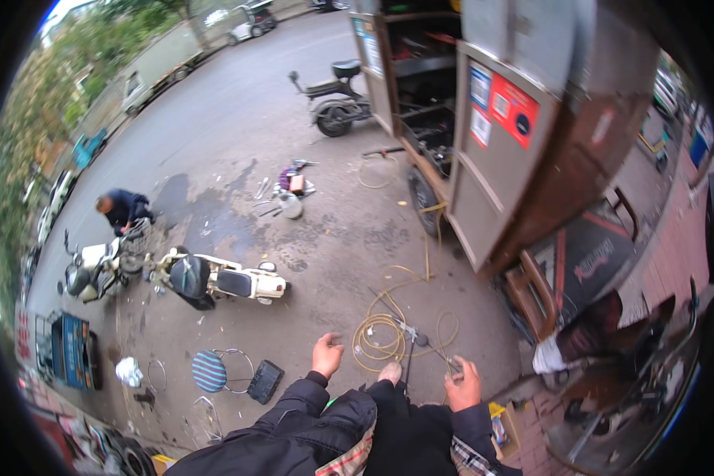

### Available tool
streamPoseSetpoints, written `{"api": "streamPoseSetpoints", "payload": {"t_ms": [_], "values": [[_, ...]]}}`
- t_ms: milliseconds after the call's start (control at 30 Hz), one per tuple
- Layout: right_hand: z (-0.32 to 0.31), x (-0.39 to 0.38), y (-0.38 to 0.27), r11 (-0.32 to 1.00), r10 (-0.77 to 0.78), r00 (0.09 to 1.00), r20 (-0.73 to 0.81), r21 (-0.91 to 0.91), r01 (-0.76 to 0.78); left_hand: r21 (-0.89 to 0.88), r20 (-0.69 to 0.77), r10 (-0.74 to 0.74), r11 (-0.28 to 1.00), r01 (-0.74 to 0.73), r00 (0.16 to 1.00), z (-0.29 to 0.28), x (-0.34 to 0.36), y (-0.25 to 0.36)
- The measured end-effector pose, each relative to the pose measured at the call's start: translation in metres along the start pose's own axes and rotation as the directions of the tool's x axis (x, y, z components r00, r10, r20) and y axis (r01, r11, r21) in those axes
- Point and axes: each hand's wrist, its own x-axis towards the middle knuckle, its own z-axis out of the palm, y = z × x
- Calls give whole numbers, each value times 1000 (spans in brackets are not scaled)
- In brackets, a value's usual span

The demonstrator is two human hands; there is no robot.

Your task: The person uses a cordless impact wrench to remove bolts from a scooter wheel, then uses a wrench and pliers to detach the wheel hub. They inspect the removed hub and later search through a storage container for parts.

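Below me lies a coiled yellow hose point(379, 337) with a dark-and-silver tool point(412, 333) on it, just beyond my shoe point(390, 372). My left hand point(325, 355), left of the coil, is open with fingers bent and apart, holding nothing visible. My right hand point(463, 385), right of the coil, also has loosely bent, separated fingers; a thin line from the tool passes close to its fingertips, and I cannot make out contact. A striped round stool point(209, 370) and a dark flat case point(266, 381) lie to my left.
A metal cargo trike point(492, 198) with open doors stands at right. White scooters point(246, 283) stand left, where a person point(121, 208) bends over one. Tools point(293, 190), a black scooter point(333, 111) and the road lie beyond. Chairs point(531, 293) and clutter line the right.
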Motion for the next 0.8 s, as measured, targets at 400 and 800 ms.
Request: {"api": "streamPoseSetpoints", "payload": {"t_ms": [400, 800], "values": [[37, 61, -58, 976, -204, 947, 249, -19, 215, -535, 130, 49, 844, 29, 990, -40, -24, 89], [11, 95, -10, 921, -389, 901, 194, 58, 385, -244, 756, 33, 941, 234, 654, 70, -61, 156]]}}
